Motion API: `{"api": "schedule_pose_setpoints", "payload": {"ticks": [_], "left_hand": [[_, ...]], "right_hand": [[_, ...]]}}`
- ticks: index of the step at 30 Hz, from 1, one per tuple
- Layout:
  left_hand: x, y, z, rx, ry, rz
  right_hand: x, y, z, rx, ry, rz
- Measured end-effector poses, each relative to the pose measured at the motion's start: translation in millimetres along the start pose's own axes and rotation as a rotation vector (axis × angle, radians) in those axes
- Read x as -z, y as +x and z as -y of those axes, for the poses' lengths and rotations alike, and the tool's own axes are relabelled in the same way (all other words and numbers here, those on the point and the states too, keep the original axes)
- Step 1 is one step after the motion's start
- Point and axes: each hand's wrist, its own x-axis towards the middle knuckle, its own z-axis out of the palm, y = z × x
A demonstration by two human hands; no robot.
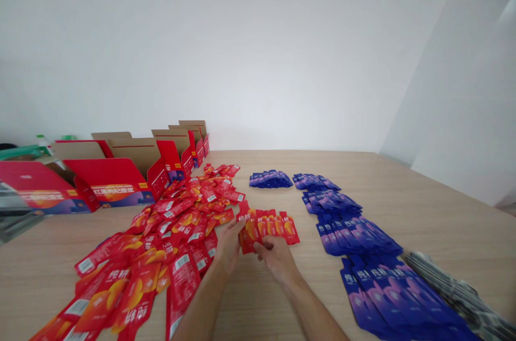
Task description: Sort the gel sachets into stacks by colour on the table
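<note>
Row of red sachets [278,227], overlapped like a hand of cards, out in the middle stretch of the desk [423,196], well short of its far edge. Loose red pile [189,217] just beside it, toward the desk's left edge; blue sachets [355,233] in fanned groups toward the right edge.

Left hand [229,244]: fingers closed around the outer side of the leftmost sachet [249,231]. Right hand [278,260]: fingers curled in, thumb tip nearly meeting them at that sachet's lower end; pinching or only pressing, I cannot tell from where I stand.

Handling, my guess: light, soft-bodied, filled pouches, glossy and so apt to slide over one another. Narrow necks and flat seams look stiffest. Best hold would be a side seam or the bottom corners, thumb flat; a hard squeeze on the belly might bulge it or strain the seal.

Direction: necks point away from the person, to the far edge, tops leaning slightly left. Each pouch's long axis runs near to far; the row itself runs left to right. Printed faces up.
</note>
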Motion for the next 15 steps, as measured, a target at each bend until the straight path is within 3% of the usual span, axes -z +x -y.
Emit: {"api": "schedule_pose_setpoints", "payload": {"ticks": [8, 12, 15], "left_hand": [[5.6, 0.2, -0.2, -0.006, 0.082, -0.114], [7.8, -0.6, -4.4, -0.005, 0.229, -0.123], [9.8, -1.0, -5.9, 0.086, 0.401, -0.085]], "right_hand": [[-11.3, -2.8, -4.8, -0.11, 0.086, 0.077], [-11.2, -4.5, 1.5, -0.14, 0.136, 0.035], [-8.8, -4.2, 6.4, -0.118, 0.194, -0.027]]}}
